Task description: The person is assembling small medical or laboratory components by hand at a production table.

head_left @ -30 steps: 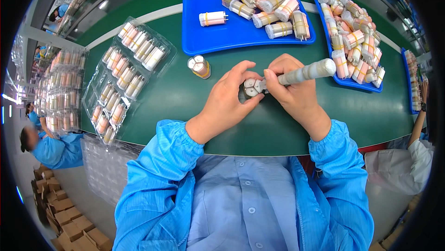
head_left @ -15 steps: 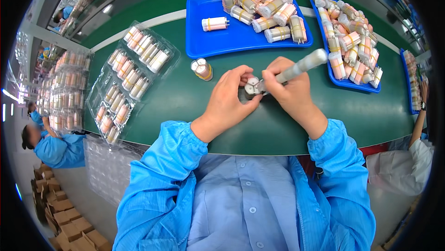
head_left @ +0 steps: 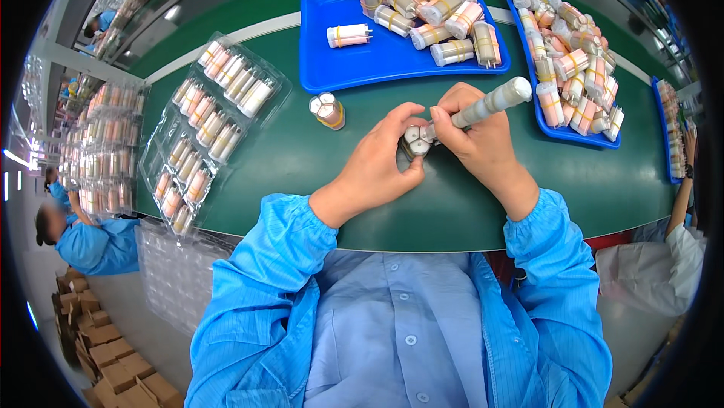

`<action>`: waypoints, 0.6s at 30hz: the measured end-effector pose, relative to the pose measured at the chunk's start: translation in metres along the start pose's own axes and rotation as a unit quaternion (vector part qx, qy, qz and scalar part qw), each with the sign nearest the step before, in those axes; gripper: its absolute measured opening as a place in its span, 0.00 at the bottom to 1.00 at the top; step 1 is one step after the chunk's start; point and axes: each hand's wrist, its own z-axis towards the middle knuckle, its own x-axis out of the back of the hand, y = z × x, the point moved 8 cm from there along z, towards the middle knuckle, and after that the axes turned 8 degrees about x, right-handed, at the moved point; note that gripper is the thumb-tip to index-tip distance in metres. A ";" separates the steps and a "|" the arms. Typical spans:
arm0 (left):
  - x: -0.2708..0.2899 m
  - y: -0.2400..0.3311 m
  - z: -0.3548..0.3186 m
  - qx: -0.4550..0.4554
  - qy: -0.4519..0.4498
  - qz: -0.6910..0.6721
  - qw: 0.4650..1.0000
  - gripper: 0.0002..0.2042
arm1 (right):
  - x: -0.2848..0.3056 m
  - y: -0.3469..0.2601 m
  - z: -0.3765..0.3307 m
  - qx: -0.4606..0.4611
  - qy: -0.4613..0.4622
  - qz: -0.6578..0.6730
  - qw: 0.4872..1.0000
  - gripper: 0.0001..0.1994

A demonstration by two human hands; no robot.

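**Mia:** Green table top fills the middle, and it curves like a bowl. What is in the hands?

**Ben:** A little bundle of 3 short tubes stuck together. It sits on the table right in front of the person. The left hand is wrapped around it, with the fingers squeezed tight on its sides.

**Mia:** And the other hand?

**Ben:** The right hand holds a long grey stick. Its fingers are closed tight around the stick. The stick's tip touches the top of the bundle, and the stick leans up and to the right.

**Mia:** What is close by?

**Ben:** A second bundle stands upright just left of the hands, not touching them. Behind the hands is a blue tray with more bundles piled at its far end, and 1 lying alone. To the right is another blue tray, full of them.

**Mia:** And on the left?

**Ben:** A clear plastic holder with tubes lying in rows. Farther left, more clear holders are stacked up.

**Mia:** Is anyone else there?

**Ben:** Yes. A person in blue is at the left edge, and an arm shows at the right edge.
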 end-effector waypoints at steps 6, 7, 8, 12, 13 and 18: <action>0.003 0.006 -0.001 -0.036 0.070 0.121 0.990 0.34 | -0.002 0.000 -0.002 0.024 0.002 -0.004 1.000 0.08; 0.003 0.001 0.000 -0.012 0.076 0.153 0.985 0.35 | -0.002 -0.001 -0.001 0.029 0.004 -0.006 1.000 0.08; 0.004 0.001 -0.001 -0.019 0.085 0.127 0.988 0.34 | 0.000 0.000 -0.001 0.008 0.021 0.013 1.000 0.08; 0.002 0.004 -0.003 -0.035 0.065 0.019 0.997 0.33 | 0.013 -0.002 0.002 -0.040 0.061 0.062 0.995 0.07; 0.001 0.005 -0.003 -0.036 0.046 -0.007 0.998 0.33 | 0.012 -0.002 0.002 -0.039 0.056 0.066 0.995 0.07; -0.004 0.003 0.001 -0.035 0.015 -0.024 0.999 0.35 | 0.005 -0.003 0.002 0.013 0.022 0.041 0.999 0.07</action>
